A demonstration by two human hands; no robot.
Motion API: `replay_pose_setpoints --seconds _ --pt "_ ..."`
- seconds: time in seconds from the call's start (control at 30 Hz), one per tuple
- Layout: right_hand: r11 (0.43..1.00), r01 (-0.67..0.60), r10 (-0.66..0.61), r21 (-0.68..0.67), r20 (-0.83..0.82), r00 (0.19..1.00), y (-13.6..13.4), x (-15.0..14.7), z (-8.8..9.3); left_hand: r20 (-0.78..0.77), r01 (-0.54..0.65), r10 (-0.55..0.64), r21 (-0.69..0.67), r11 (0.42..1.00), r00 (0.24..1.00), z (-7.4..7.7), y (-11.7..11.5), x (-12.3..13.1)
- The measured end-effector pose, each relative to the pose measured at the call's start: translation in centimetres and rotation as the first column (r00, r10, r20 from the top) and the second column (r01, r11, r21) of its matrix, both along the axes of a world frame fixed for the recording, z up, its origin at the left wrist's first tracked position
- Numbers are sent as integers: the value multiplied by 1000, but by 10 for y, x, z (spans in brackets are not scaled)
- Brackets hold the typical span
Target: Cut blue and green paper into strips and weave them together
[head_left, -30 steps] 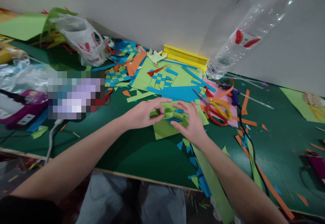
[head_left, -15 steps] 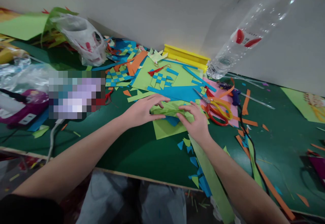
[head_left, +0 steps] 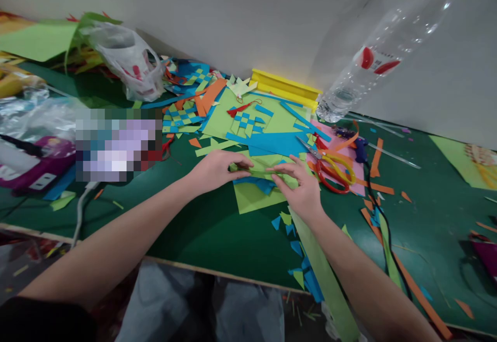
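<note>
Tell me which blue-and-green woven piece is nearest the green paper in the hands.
The woven piece with the red tassel beside it, on the light-green sheet just beyond the green paper. The other woven pieces lie farther off, leftward.

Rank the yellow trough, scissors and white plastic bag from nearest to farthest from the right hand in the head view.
1. Scissors, right of the right hand.
2. Yellow trough, ahead, toward the back.
3. White plastic bag, far left.

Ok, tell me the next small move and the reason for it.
Perhaps pinch along the middle of the green paper with the right hand: the left hand holds its left end, and the thin stretch between the hands is uncovered.
</note>
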State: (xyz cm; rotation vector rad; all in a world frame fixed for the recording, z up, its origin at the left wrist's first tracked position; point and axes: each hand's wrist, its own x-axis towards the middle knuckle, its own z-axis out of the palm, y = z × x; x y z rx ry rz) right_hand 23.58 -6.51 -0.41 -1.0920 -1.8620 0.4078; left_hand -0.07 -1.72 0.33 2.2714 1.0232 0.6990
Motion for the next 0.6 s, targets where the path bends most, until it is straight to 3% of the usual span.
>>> replay_pose_setpoints --seconds 0.6 --pt "996 -10 9 -91 -16 1000 1 3 2 -97 -99 97 -21 995 991 7 3 0"
